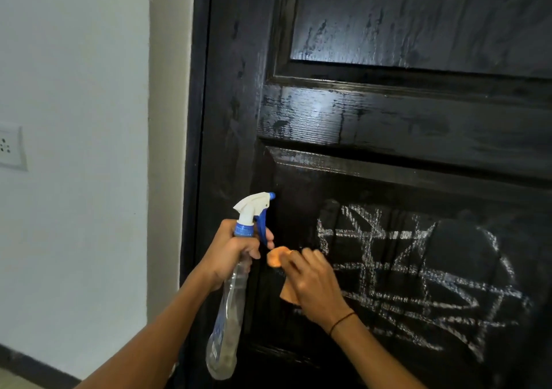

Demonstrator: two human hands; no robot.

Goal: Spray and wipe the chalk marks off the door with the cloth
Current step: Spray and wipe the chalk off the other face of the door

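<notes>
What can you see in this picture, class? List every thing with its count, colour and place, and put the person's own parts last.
door: one, glossy black, panelled, fills the right of the view
chalk marks: one cluster of crossing lines, white, on the door's lower panel
spray bottle: one, clear body with white and blue trigger head, left of the chalk marks, nozzle towards the door
cloth: one, orange, against the door at the marks' left edge
wall: one, pale, left of the door
socket plate: one, white, at the wall's left edge
wrist band: one, dark, on the right wrist
left hand: one, grips the bottle's neck
right hand: one, fingers hold the cloth
</notes>
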